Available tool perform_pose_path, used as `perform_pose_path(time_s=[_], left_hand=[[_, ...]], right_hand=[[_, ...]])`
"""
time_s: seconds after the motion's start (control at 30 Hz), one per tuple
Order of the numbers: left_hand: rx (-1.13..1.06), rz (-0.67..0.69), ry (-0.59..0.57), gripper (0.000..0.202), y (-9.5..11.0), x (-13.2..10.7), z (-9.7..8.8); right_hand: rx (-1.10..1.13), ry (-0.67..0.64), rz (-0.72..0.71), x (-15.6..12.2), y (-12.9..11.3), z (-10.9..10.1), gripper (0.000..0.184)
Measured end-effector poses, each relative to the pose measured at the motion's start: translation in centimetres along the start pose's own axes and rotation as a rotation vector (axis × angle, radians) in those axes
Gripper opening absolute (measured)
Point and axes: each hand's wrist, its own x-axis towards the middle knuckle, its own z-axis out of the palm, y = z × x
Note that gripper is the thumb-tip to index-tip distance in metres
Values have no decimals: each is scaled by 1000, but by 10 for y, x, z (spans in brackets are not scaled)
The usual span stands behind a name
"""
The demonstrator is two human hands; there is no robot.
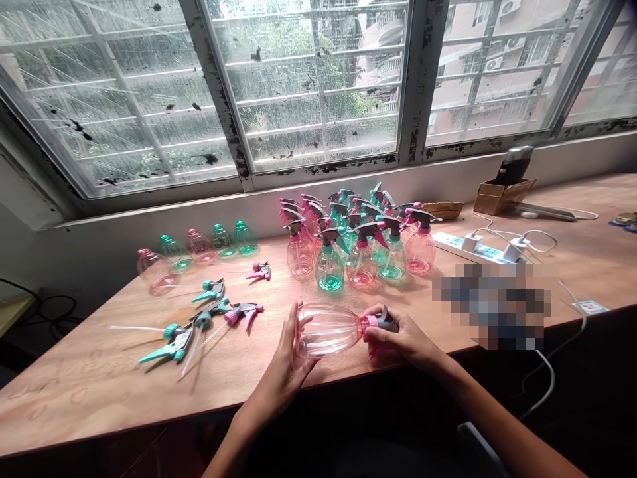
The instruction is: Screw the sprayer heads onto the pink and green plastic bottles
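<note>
The fingers of the right hand (405,337) are closed around a grey spray head (388,320), with the thumb against its pink collar (369,322) and a bright pink trigger (381,352) hanging beneath the grip. The left hand (291,362) is clamped on the base end of a clear pink bottle (328,330), thumb below and fingers curled up around the bottom. The bottle lies sideways between the two hands near the front edge of the wooden table (89,385), its neck meeting the collar; a pale tube runs inside it. Whether its underside touches the wood cannot be told. Left of the hands, loose spray heads (176,342) in teal and pink lie scattered, several with thin white tubes sticking out. Behind these, five bottles without heads (201,247), two pink and three green, stand near the wall. Straight beyond the held bottle stands a tight cluster of pink and green bottles fitted with spray heads (329,269). To the right are a white power strip (460,247) with plugs and cables, a blurred-out patch, and farther back a cardboard box (502,196) with a dark object (514,166) upright in it. Barred, spotted windows (318,86) rise behind everything.
</note>
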Motion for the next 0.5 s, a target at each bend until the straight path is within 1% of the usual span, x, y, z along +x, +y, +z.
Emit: perform_pose_path(time_s=[0.13,0.27,0.33,0.43,0.5], left_hand=[[-22,-48,-40,105,9,0,0],[-70,-67,-58,97,21,1,0],[-70,-72,-51,95,21,1,1],[-45,-51,-7,92,14,-1,0],[-53,-34,-10,87,10,-2,0]], right_hand=[[0,4,7,0,-1,0,43],[3,-1,17,-1,-2,1,43],[-6,0,15,0,-2,0,43],[-19,5,7,0,0,0,43],[-22,10,6,0,0,-1,43]])
